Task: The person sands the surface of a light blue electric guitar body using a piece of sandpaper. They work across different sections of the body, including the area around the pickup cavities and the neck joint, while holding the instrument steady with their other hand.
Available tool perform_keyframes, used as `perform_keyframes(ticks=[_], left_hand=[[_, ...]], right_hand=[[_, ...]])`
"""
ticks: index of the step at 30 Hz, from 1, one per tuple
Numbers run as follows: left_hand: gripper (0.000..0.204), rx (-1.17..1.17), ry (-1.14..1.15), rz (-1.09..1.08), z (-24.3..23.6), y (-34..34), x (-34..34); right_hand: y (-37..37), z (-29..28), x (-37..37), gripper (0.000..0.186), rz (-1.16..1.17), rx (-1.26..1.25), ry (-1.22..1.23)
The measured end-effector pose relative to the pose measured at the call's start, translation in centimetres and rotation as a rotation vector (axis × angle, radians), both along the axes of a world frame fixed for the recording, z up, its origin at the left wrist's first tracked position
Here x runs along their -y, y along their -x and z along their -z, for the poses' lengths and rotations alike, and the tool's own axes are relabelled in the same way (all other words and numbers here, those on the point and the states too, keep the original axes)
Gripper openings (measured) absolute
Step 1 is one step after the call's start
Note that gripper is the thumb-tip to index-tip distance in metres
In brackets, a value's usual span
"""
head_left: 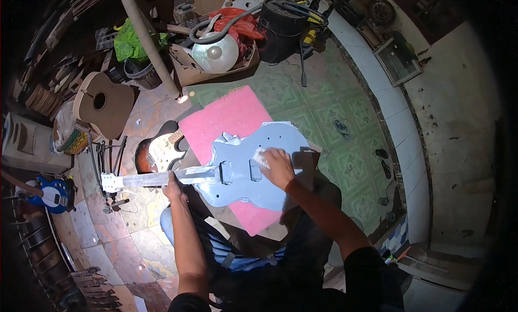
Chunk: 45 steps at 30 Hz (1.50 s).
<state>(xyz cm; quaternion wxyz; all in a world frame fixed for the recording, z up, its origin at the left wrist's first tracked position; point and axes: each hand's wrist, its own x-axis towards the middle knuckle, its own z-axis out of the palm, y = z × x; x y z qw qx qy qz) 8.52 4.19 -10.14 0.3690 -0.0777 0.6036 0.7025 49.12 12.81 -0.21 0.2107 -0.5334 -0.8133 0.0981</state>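
Note:
A grey electric guitar (237, 155) lies across my lap over a pink foam sheet (226, 115), its neck pointing left. The neck is wrapped in pale covering, and two rectangular cavities and several small holes show in the body. My left hand (174, 189) is closed around the neck from the near side, partly hidden by it. On the body near the far-right cavity, my right hand (279, 167) presses a crumpled white cloth or paper wad (260, 158) against the grey surface. Its fingers are bent over the wad.
A sunburst electric guitar (159, 150) lies just beyond the neck. An acoustic guitar body (105, 104) and a black stand (110, 163) are at left, with a blue guitar (54, 196) farther left. A pole (148, 42), a cardboard box (186, 66) and a black bucket (280, 31) stand beyond.

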Motion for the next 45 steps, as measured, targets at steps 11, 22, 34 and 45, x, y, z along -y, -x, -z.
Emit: perform_keyframes(ticks=[11,22,34,45], left_hand=[[0.066,-0.258,0.113,0.012,-3.4,-1.2,0.3],[0.120,-0.934,0.775,0.178,-5.9,-3.6,-0.1],[0.064,-1.299,0.750,0.903,-9.4,-8.0,-0.8],[0.101,-1.253,0.763,1.091,-11.2,-7.2,-0.9]], right_hand=[[1.1,-1.6,2.4,0.046,-0.269,0.063,-0.053],[-1.9,-0.1,1.5,0.043,-0.336,0.139,-0.030],[-2.8,1.2,1.8,0.047,-0.310,0.220,-0.072],[1.7,1.0,-0.6,0.057,-0.155,0.023,-0.034]])
